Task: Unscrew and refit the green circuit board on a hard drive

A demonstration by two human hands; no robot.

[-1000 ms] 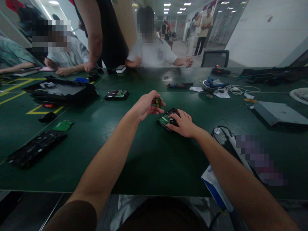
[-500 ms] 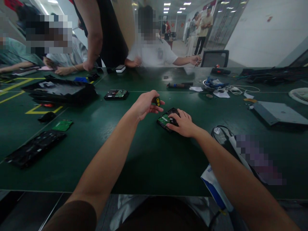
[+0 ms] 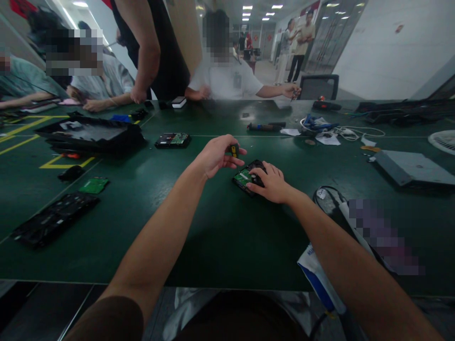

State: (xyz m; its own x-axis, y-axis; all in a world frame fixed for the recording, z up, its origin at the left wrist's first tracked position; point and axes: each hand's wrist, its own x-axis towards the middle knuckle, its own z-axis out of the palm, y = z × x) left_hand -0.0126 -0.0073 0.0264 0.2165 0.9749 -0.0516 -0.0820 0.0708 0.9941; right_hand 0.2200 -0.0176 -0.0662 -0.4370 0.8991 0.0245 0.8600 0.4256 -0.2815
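Note:
My left hand [image 3: 222, 154] is closed on a small black-and-yellow tool [image 3: 234, 150], its thumb and index finger at the top and the other fingers loosely bent. Most of that tool is hidden, so its exact kind is unclear. Just to the right and slightly nearer me, a hard drive [image 3: 243, 177] lies on the green table with its green circuit board facing up. My right hand [image 3: 268, 182] grips the drive from the right, fingers over the far edge and thumb along the near side. The tool is held just off the drive's far left corner.
A second hard drive [image 3: 172, 139] lies farther back on the left. Black plastic trays [image 3: 92, 135], a loose circuit board [image 3: 94, 185] and a black casing [image 3: 55, 220] are at left. To the right are a metal box [image 3: 414, 168] and cables [image 3: 351, 131]. Several people are across the table.
Both hands keep nearly the same pose. The tool in my left hand looks slightly turned, and the view has shifted a little.

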